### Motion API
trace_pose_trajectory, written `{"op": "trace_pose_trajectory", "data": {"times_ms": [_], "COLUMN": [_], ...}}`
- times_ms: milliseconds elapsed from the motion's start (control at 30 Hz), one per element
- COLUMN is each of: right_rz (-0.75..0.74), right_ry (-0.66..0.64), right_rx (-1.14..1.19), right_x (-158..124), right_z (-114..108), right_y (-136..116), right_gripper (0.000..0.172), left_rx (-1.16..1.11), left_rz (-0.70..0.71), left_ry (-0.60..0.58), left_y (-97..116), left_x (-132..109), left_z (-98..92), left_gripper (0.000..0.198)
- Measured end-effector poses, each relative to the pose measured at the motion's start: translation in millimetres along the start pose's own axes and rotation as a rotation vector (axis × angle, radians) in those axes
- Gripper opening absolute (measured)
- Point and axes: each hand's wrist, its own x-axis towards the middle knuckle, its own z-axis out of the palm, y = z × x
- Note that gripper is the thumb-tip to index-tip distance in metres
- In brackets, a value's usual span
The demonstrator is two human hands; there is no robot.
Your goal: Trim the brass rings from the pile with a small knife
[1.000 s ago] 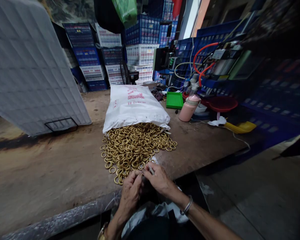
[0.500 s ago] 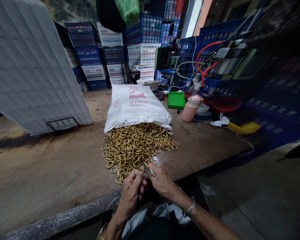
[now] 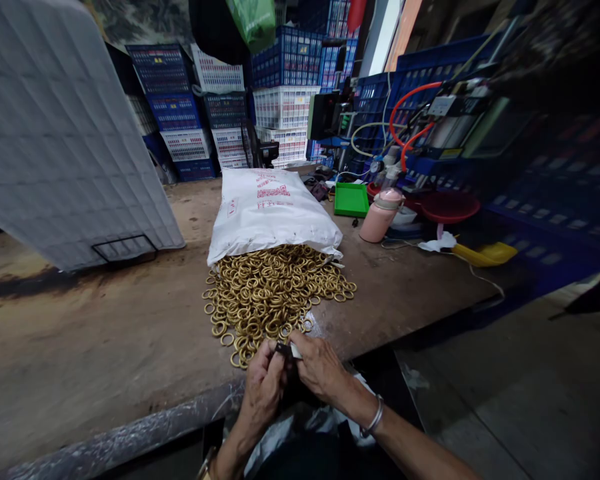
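Note:
Just past the table's near edge, my two hands meet in front of a heap of brass-coloured rings [image 3: 273, 293]. My right hand [image 3: 325, 373] is closed around a small tool with a whitish handle [image 3: 296, 351] and a dark flat end [image 3: 283, 349]. That dark end reaches to the fingertips of my left hand [image 3: 264, 385]. The left fingers are pinched together; what they hold is hidden by them. The rings spill from the open mouth of a white woven sack [image 3: 275, 213] with red print, lying on the table.
A brown worktable [image 3: 130, 360] carries everything. A grey-white ribbed panel [image 3: 75, 140] stands at left. To the right are a green tray [image 3: 351, 200], a pink bottle [image 3: 380, 217], a red dish [image 3: 450, 207] and a yellow scoop [image 3: 485, 254]. Stacked crates [image 3: 286, 107] stand behind.
My right hand has turned slightly, and the tool's whitish handle and dark end now show more plainly against the left fingertips. The heap and sack look the same.

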Motion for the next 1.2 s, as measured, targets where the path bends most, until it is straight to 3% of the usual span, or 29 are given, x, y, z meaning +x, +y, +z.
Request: {"op": "trace_pose_trajectory", "data": {"times_ms": [200, 300, 400, 533, 667, 867, 1067, 1200], "right_rz": [0.000, 0.090, 0.270, 0.273, 0.278, 0.262, 0.292, 0.304], "right_ry": [-0.067, -0.066, -0.005, 0.138, 0.142, 0.133, 0.178, 0.271], "right_rx": [0.007, -0.038, -0.117, -0.084, -0.053, -0.124, -0.093, 0.150], "right_x": [0, 4, 9, 16, 22, 28, 29, 28], "right_z": [-7, -12, -17, -18, -16, -9, -12, -15], "right_y": [-2, 10, 31, 51, 52, 45, 52, 48], "right_gripper": [0.031, 0.027, 0.024, 0.022, 0.019, 0.020, 0.032, 0.012], "left_rx": [0.084, 0.089, -0.054, -0.296, -0.399, -0.544, -0.582, -0.456], "left_rz": [0.097, 0.106, -0.052, -0.203, -0.167, -0.251, -0.354, -0.235], "left_ry": [0.036, -0.013, -0.115, -0.166, -0.140, -0.137, 0.015, -0.018], "left_y": [-2, 6, 12, 11, 11, 13, 8, 4], "left_x": [-3, -12, -19, -17, -11, -7, -3, 1], "left_z": [-1.9, 1.9, 5.3, 5.3, 4.0, 1.3, -3.3, 1.9], "left_gripper": [0.029, 0.031, 0.031, 0.029, 0.024, 0.020, 0.023, 0.026]}}
